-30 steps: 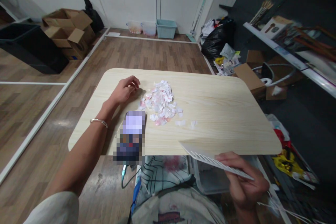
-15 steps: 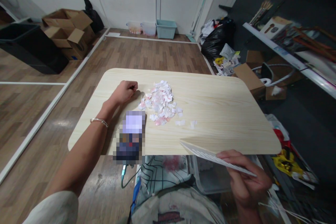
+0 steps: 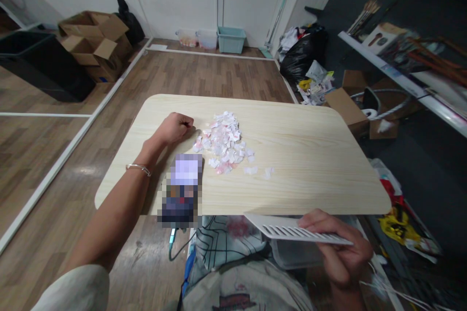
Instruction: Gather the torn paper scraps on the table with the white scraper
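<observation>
1. Worktop [image 3: 310, 155]: pale wood, rounded corners. It carries everything listed below except the panel and the tub.

2. Clear tub [image 3: 290, 255]: sits low, below the near edge of the worktop and by my lap. It is partly hidden by the panel.

3. Slotted white panel [image 3: 288, 229]: held roughly level, just off the near edge and above the tub. My right grip [image 3: 341, 248] is closed on its right end, thumb on top and fingers beneath. In my judgement, holding it by 1 end leaves the slotted length free to project leftward.

4. Paper scraps [image 3: 223, 142]: white and pink torn pieces in 1 loose heap left of centre on the worktop. 2 strays [image 3: 269, 172] lie apart toward the near edge.

5. Left grip [image 3: 176, 127]: curled into a fist, resting on the worktop just beside the heap's left flank. I cannot tell whether it encloses any scraps. The forearm lies along the surface, which steadies it.
</observation>
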Demonstrator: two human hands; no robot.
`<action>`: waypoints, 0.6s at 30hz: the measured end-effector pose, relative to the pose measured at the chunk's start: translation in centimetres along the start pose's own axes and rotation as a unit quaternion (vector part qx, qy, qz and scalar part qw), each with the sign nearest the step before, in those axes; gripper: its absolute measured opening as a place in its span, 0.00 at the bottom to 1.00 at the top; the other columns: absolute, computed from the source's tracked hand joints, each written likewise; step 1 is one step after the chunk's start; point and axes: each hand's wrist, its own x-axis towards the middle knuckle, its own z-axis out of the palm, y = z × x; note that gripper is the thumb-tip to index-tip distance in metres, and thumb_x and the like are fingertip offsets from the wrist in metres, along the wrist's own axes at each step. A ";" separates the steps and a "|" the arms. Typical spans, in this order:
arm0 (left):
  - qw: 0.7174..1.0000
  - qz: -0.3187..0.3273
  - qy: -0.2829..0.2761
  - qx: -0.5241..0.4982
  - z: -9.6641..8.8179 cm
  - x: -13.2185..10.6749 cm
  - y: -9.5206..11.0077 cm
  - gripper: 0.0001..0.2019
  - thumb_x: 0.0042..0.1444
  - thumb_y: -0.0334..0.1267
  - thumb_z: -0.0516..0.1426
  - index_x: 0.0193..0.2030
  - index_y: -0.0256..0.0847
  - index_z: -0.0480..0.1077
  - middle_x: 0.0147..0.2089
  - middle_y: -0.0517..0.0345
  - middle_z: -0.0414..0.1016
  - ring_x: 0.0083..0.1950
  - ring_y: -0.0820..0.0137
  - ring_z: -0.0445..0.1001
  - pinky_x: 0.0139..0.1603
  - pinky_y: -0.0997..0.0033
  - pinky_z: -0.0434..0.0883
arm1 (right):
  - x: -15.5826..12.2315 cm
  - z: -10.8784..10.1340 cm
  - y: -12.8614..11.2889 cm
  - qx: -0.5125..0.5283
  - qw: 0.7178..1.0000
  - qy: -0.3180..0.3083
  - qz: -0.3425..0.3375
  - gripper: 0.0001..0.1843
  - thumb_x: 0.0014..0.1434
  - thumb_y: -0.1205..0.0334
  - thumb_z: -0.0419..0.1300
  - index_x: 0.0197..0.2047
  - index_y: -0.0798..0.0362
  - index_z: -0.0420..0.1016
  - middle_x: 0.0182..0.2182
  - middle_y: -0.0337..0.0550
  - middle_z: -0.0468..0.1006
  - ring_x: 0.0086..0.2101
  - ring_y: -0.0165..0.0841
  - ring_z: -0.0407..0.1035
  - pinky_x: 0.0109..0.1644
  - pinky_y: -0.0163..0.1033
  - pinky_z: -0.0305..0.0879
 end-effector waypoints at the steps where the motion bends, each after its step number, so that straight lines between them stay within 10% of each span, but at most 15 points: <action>1: 1.000 0.000 -0.004 0.000 0.0 0.0 0.0 0.05 0.31 0.37 0.53 0.18 0.48 0.57 0.19 0.62 0.54 0.26 0.68 0.55 0.35 0.61 0.53 | 0.0 0.0 0.0 0.005 1.000 0.008 -0.001 0.09 0.68 0.72 0.69 0.36 0.49 0.85 0.31 0.42 0.90 0.29 0.36 0.85 0.33 0.37 0.83; 18: 1.000 0.003 -0.024 0.018 -0.1 0.1 0.0 0.08 0.33 0.38 0.55 0.17 0.48 0.55 0.19 0.62 0.54 0.27 0.67 0.54 0.35 0.61 0.51 | 0.5 -0.7 2.2 -0.133 0.977 0.164 -0.004 0.09 0.60 0.72 0.72 0.33 0.48 0.89 0.30 0.41 0.92 0.28 0.43 0.88 0.35 0.45 0.86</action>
